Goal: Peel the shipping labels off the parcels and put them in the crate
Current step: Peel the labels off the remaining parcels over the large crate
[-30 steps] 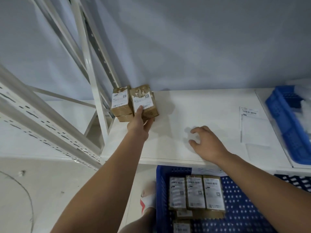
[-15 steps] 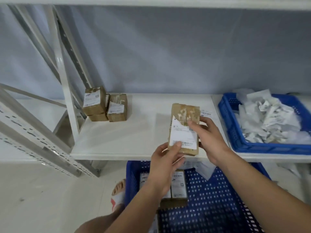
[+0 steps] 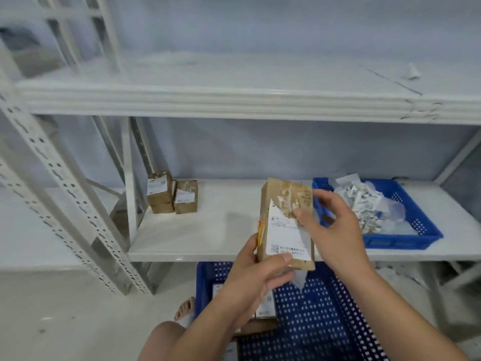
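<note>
- Head view: left hand (image 3: 257,277) curls round the parcel's (image 3: 283,194) lower end, holding it upright over the shelf (image 3: 208,230) edge.
- Right hand (image 3: 335,230) pinches the label (image 3: 286,235) at its top edge.
- Blue crate (image 3: 406,239) of loose labels sits just right.

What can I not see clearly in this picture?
All in the head view.
Label on the held parcel: print too small and blurred.
Lower crate: its boxes mostly behind the left hand.
Label's peeled edge: under the right hand thumb.
Top shelf: smeared by motion blur.
</note>
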